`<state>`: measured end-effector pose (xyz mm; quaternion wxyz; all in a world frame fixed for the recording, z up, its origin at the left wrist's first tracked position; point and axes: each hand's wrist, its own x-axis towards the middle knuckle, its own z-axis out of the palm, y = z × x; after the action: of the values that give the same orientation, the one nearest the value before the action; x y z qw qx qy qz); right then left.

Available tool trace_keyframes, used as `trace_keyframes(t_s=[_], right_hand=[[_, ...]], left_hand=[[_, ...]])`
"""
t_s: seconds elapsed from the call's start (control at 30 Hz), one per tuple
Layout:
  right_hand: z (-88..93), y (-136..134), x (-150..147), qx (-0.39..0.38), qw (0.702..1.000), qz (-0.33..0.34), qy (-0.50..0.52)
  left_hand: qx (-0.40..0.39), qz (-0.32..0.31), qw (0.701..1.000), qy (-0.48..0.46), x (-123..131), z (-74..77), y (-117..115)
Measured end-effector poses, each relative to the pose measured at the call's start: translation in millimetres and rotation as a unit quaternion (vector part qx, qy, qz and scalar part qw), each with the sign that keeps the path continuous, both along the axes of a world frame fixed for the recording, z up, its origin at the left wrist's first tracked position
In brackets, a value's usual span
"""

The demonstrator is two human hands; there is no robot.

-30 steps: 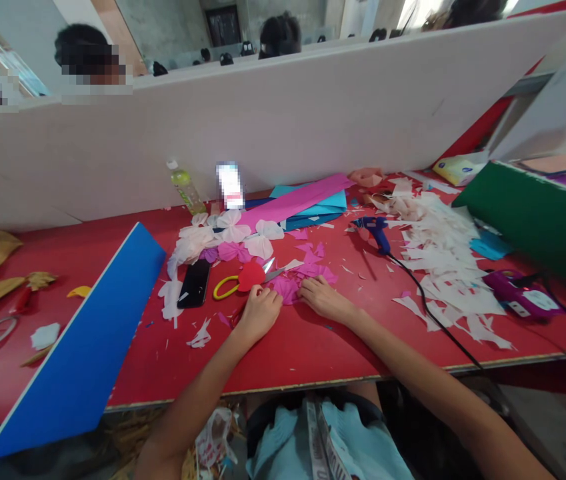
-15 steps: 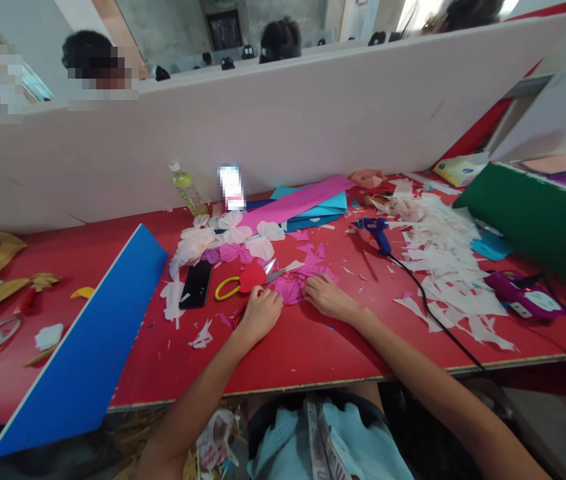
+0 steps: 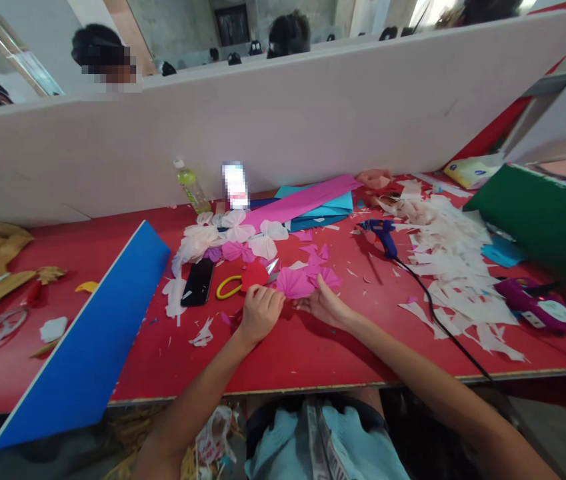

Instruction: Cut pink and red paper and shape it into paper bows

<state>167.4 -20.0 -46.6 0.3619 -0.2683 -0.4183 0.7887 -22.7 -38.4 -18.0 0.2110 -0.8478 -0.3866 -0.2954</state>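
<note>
Both my hands are on a piece of pleated pink crepe paper (image 3: 295,283) in the middle of the red table. My left hand (image 3: 263,310) has its fingers curled at the paper's left edge, gripping it. My right hand (image 3: 327,303) pinches the right part between thumb and fingers, palm turned partly up. Just beyond my left hand lie yellow-handled scissors (image 3: 229,287), with a red round piece (image 3: 254,275) over their middle. Pink scraps (image 3: 317,253) are scattered behind the held paper. White paper petals (image 3: 267,239) and a black phone (image 3: 197,283) lie to the left.
A blue glue gun (image 3: 381,235) with a black cord lies right of centre, near a heap of cream paper strips (image 3: 455,260). A blue board (image 3: 93,340) stands at left, a green board (image 3: 543,223) at right. A bottle (image 3: 191,188) and a lit phone (image 3: 235,185) stand by the partition.
The pink paper, bunched under my fingers before, is now lifted and spread in a fan. My right hand has turned its palm upward and moved its fingers beneath the paper.
</note>
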Motion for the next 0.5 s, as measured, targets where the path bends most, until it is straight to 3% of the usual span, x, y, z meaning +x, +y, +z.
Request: trace_keyframes(t_s=[0.27,0.5], right_hand=[[4.4,-1.8,1.4,-0.075,0.995,0.034,0.063],[3.1,-1.1,0.1,-0.073,0.994,0.032,0.074]], left_hand=[[-0.031,-0.009,0.999,-0.026,0.9,-1.0,0.0],[-0.121,0.004,0.989,-0.081,1.5,1.6,-0.1]])
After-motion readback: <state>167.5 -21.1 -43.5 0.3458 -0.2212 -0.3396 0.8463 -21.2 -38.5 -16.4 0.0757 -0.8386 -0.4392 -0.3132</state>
